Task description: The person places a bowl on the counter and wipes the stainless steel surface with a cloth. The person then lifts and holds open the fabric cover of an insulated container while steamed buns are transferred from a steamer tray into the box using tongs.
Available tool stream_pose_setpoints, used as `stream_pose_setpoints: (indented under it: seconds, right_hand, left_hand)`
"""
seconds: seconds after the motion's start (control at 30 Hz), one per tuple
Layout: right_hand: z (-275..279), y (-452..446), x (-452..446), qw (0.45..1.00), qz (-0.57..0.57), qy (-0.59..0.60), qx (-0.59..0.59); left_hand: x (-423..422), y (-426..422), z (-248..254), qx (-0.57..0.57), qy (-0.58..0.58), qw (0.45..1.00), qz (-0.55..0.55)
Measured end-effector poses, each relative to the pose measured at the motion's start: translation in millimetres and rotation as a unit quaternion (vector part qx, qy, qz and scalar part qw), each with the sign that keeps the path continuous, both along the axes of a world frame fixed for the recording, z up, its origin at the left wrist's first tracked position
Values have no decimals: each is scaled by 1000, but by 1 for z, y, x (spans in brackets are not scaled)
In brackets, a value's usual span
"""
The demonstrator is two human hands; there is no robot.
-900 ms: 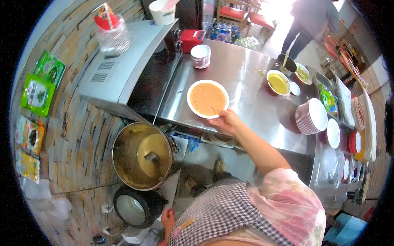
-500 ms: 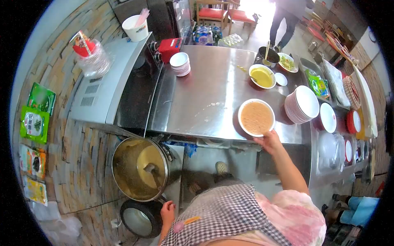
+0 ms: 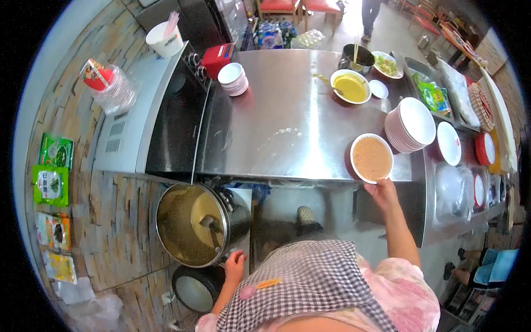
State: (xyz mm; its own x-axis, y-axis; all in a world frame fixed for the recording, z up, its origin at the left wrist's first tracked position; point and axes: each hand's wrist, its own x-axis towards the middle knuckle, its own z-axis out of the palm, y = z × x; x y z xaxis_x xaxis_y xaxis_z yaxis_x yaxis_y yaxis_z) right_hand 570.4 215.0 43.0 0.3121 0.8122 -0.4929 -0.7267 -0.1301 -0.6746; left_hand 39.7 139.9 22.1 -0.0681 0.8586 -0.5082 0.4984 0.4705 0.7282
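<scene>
My right hand (image 3: 383, 193) grips the near rim of a white bowl (image 3: 354, 156) filled with brownish-orange soup or porridge, over the front right of the steel counter. My left hand (image 3: 235, 266) is low beside a large steel pot (image 3: 161, 232), its fingers loosely bent with nothing visible in them. Inside the pot is a pale, thick liquid, with a ladle (image 3: 210, 224) resting in it. A tall stack of white bowls (image 3: 416, 122) stands just right of the filled bowl.
On the steel counter (image 3: 260, 116) are a short bowl stack (image 3: 233, 79), a bowl of yellow sauce (image 3: 350, 87), a dark pot (image 3: 357, 57) and a bowl of chopped greens (image 3: 385, 65). An oven (image 3: 171, 105) stands left. A lidded dark bin (image 3: 196, 290) sits below. A person (image 3: 370, 16) is beyond.
The filled bowl has moved right, closer to the tall bowl stack, with my right hand still on its rim. My left hand has risen slightly toward the pot. The view has shifted.
</scene>
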Motion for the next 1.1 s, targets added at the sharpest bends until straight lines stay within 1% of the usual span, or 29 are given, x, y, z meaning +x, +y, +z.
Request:
stream_pose_setpoints:
  seconds: [0.03, 0.1, 0.13, 0.17, 0.2, 0.3, 0.4, 0.47, 0.53, 0.57, 0.6, 0.63, 0.67, 0.7, 0.73, 0.77, 0.8, 0.83, 0.87, 0.9, 0.93, 0.97, 1.0, 1.03, 1.1]
  right_hand:
    - [3, -1, -1, 1000, -3, 7, 4]
    - [-2, -3, 0, 1000, 6, 7, 29]
    - [-4, -6, 1, 1000, 7, 13, 18]
    - [-4, -9, 1, 1000, 9, 21, 8]
    - [-3, -11, 2, 999, 14, 29, -2]
    - [0, -33, 8, 995, 78, 57, -37]
    - [-15, -62, 15, 984, 155, 62, -69]
    - [-22, -84, 18, 969, 195, 9, -154]
    - [-51, -113, 26, 945, 226, -29, -232]
    - [-63, -128, 30, 928, 252, -74, -264]
    - [-73, -146, 33, 909, 268, -116, -298]
    - [-80, -165, 34, 887, 277, -153, -336]
    - [-82, -188, 30, 881, 261, -187, -347]
    - [-79, -205, 19, 874, 239, -216, -363]
    - [-76, -224, 6, 866, 211, -241, -384]
    - [-72, -245, -11, 873, 175, -222, -397]
    - [-68, -266, -24, 877, 146, -208, -409]
    - [-70, -291, -38, 885, 119, -206, -399]
    - [-63, -318, -53, 880, 105, -199, -418]
    - [-54, -337, -67, 875, 104, -193, -432]
    - [-43, -362, -72, 869, 105, -193, -443]
    - [-34, -387, -87, 858, 97, -180, -471]
    - [-31, -410, -100, 850, 93, -163, -492]
    - [-31, -432, -108, 846, 86, -149, -505]
    - [-36, -479, -117, 835, 49, -134, -532]
  left_hand:
    - [3, 2, 4, -7, 19, 1000, -14]
    - [9, 5, 5, -8, 6, 1000, -1]
    - [11, 4, 3, -8, -1, 1000, 6]
    - [5, 0, -10, 4, 4, 1000, -2]
    - [7, -1, -8, 8, 5, 1000, -8]
    - [26, 12, 9, 16, 1, 1000, -8]
    - [35, 22, 0, 20, -5, 1000, -5]
    - [47, 31, -6, 30, -21, 999, -4]
    - [58, 38, -8, 43, -38, 998, -11]
    - [63, 42, -8, 50, -47, 997, -19]
    - [63, 46, -14, 63, -52, 995, -57]
    - [64, 48, -21, 36, -90, 995, -37]
    - [64, 51, -24, 35, -128, 990, -57]
    - [60, 57, -34, 36, -90, 991, -96]
    - [52, 63, -49, 57, -141, 979, -137]
    - [53, 71, -46, 50, -63, 979, -190]
    - [16, 77, -128, 54, -107, 968, -220]
    - [11, 92, -151, 29, -140, 953, -266]
    - [59, 101, -55, -61, -36, 939, -338]
    - [62, 111, -79, -42, -49, 927, -369]
    - [83, 111, -80, -18, -66, 916, -394]
    - [90, 110, -81, -5, -52, 906, -420]
    - [119, 112, -37, 13, -31, 896, -444]
    - [150, 112, -6, 39, -10, 884, -466]
    - [200, 101, 8, 53, -45, 889, -453]
